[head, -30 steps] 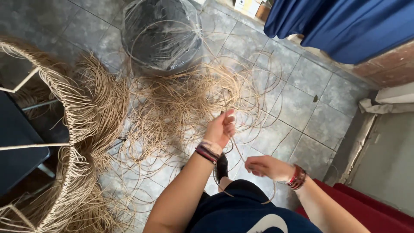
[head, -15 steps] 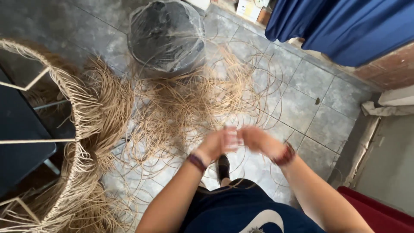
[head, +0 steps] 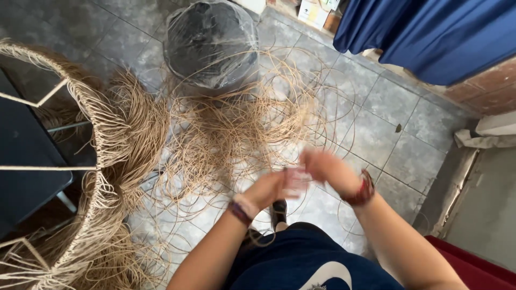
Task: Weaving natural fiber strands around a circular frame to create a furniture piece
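left hand [head: 269, 188] and right hand [head: 325, 167] met, blurred | grip state unclear | above loose rattan strands [head: 236, 129] on tiled floor [head: 387, 134]

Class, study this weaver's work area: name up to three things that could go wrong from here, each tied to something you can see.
1. Loose rattan strands lie looped across the tiled floor around the person's foot; they could snag it and cause a trip.
2. The left hand and right hand work close together, blurred; a springy strand might whip back or cut fingers.
3. Strands overlap the plastic-wrapped bucket and may tangle further.
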